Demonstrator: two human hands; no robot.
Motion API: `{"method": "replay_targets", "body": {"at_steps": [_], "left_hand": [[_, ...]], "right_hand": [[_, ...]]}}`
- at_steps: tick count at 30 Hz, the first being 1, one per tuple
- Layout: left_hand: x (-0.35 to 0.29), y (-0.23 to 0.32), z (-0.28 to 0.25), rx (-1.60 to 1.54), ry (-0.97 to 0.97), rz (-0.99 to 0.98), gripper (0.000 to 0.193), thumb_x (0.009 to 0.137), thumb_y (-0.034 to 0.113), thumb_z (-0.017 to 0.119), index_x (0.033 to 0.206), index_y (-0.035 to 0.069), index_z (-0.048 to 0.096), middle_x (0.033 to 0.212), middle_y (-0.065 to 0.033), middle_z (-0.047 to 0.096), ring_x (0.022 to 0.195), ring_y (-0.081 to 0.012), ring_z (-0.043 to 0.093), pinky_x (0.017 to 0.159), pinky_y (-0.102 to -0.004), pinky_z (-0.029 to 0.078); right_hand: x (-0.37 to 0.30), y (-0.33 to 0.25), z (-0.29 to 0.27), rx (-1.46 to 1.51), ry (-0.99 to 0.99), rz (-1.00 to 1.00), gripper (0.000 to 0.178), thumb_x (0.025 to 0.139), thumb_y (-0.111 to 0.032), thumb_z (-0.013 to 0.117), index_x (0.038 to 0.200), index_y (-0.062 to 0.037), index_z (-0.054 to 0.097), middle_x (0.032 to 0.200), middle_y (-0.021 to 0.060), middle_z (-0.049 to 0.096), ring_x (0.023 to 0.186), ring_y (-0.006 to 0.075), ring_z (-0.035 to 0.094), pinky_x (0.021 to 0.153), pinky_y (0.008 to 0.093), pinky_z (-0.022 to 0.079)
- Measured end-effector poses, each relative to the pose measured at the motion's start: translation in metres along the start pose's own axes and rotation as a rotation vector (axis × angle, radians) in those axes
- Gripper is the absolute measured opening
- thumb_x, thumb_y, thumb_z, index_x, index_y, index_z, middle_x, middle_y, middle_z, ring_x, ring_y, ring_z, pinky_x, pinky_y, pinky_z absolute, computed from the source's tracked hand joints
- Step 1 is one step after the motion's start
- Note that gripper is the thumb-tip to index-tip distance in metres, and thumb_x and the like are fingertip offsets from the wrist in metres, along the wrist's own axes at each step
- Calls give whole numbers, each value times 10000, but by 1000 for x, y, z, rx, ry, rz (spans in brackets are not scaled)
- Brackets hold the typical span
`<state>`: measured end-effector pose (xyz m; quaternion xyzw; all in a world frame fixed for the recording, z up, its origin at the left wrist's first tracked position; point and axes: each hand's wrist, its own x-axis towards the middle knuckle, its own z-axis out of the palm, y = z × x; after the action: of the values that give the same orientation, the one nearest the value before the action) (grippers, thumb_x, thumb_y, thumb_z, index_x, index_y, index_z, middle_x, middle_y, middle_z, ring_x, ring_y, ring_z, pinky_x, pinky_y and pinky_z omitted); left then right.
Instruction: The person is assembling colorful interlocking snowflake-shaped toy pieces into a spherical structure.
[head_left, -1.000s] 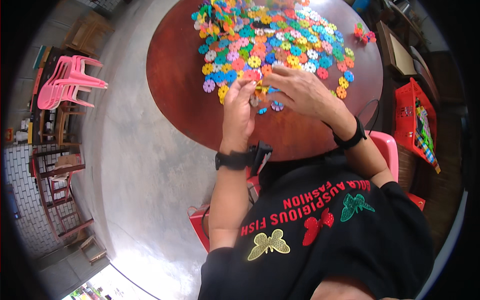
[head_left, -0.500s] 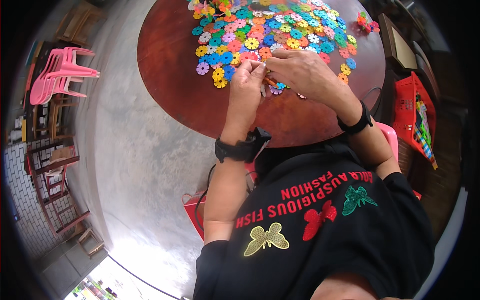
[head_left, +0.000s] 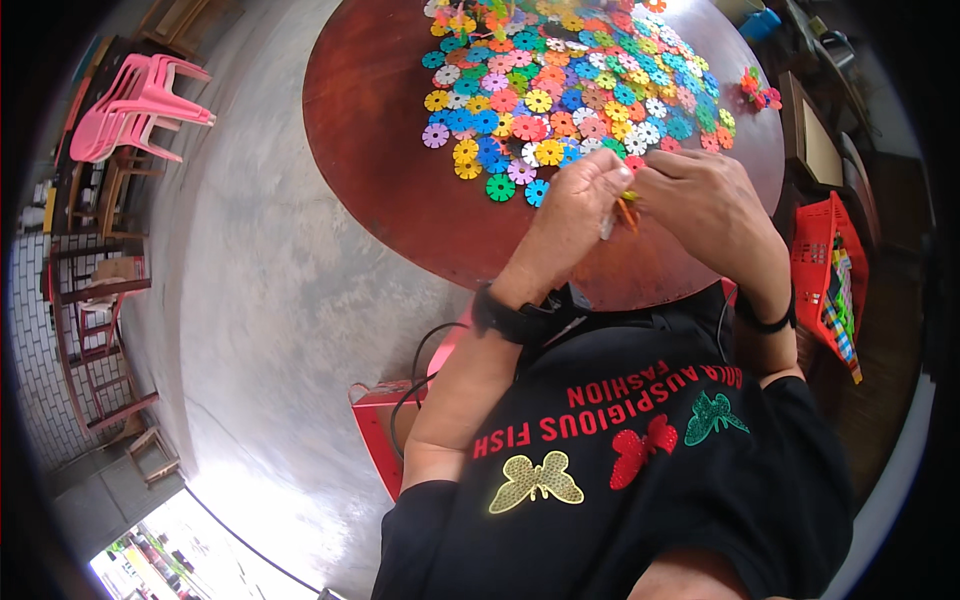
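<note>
Both hands come together over the near edge of the round, red-brown surface (head_left: pixel 390 150), and the busy spot is a small orange-and-yellow piece (head_left: pixel 629 213), showing just below the fingertips. The left hand (head_left: pixel 575 212) pinches it between thumb and finger; the right hand (head_left: pixel 710 208) curls in close beside, knuckles up, its fingertips hidden, so whether it grips too I cannot tell. Something whitish (head_left: pixel 606 226) peeks out under the left fingers, too blurred to name.

How far along? Early, I'd judge: a wide spread of flower-shaped discs (head_left: pixel 538 101) lies loose, many overlapping, and those look unused. What seems done is a tangled, upright cluster (head_left: pixel 485 18) at the far side, cut off by the frame, and a little pink-and-red cluster (head_left: pixel 760 93) sitting apart near the right edge. How complete either one is, these pictures don't say.

Nearest the left wrist, a blue disc (head_left: pixel 536 192) and a green disc (head_left: pixel 500 187) lie at the spread's near edge. The hands themselves cover part of it. Off to the right hangs a red basket (head_left: pixel 812 260); pink chairs (head_left: pixel 135 108) stand well apart on the left, and a black cable (head_left: pixel 398 420) loops beside the left forearm.
</note>
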<state>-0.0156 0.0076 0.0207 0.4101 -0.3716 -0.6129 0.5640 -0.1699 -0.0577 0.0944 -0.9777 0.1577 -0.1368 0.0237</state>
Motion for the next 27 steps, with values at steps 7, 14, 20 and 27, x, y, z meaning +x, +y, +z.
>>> {"method": "replay_targets", "body": {"at_steps": [7,14,20,27], "left_hand": [[7,9,-52,-133,137,-59,162,985,219,483,898,92,532,714,-47,626,553,-55,513,476,-207,375],[9,-15,-39,-263,159,53,149,991,235,474,965,90,497,817,-104,637,626,-124,570,494,-240,420],[11,-17,-37,-238,292,114,136,994,224,482,1004,89,475,849,-59,582,669,-133,596,535,-278,495],[8,-15,-40,-147,386,95,160,997,237,468,1011,78,479,844,-47,562,681,-134,613,549,-285,534]], "right_hand": [[-46,23,-100,-132,84,363,83,897,12,502,872,46,573,777,95,545,645,175,551,575,264,446],[-11,40,-22,43,139,171,136,821,-76,598,887,40,580,862,144,610,811,328,609,672,383,488],[29,72,55,-69,-210,271,285,862,-175,597,1109,-35,578,940,147,624,909,334,610,760,413,489],[44,19,40,137,-103,331,348,900,-256,606,1174,-61,520,970,155,631,887,335,623,697,433,480]]}}
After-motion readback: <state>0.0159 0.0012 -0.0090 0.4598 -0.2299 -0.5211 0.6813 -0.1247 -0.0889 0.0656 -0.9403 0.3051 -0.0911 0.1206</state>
